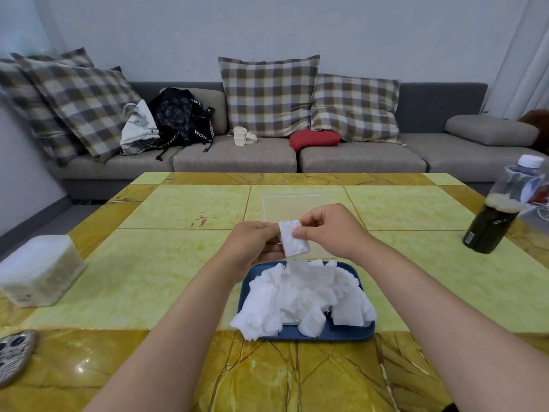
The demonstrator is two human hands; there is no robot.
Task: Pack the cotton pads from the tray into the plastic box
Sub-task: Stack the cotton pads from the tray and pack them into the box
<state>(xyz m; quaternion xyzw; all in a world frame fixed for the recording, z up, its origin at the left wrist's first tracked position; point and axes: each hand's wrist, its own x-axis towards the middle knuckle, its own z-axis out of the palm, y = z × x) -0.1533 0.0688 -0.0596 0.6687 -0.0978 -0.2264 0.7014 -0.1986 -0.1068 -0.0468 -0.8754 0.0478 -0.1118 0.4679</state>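
- Head view, nearest: blue tray (344, 334) heaped with cotton pads (303, 295).
- Above it, left hand (252, 245) and right hand (329, 230) both pinch one pad (294, 239), likely squaring it.
- Beyond, clear plastic box (297, 203) seems empty; next, carry the pad forward into it.

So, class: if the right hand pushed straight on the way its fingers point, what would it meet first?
The right hand points towards the left hand, so probably that, the cotton pad between them.
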